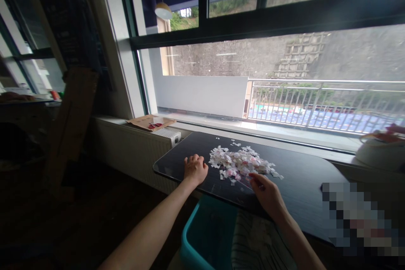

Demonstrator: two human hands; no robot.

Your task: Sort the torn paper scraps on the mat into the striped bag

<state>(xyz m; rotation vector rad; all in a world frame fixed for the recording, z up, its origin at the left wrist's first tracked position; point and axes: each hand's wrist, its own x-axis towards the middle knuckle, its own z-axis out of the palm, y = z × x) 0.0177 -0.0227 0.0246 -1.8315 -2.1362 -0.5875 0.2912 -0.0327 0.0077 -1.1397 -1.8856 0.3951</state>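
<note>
Resting left hand [196, 170] on surface [303, 173], fingers [196, 159] bent, likely for steadiness; holding right hand [267, 193] at scraps' [232, 159] edge (can't tell either grip).

A big window [234, 28] has a dark frame. Through the window you can see a round lamp [163, 11] hanging high up, a rough gray wall [247, 61], a white board [202, 95] and a shiny metal fence [284, 80]. Below the window's left corner, scissors [152, 126] with red handles lie on brown paper [139, 121]. A pale heater [133, 147] is below the window too. Left of the window, a tall piece of cardboard [74, 122] leans over.
</note>
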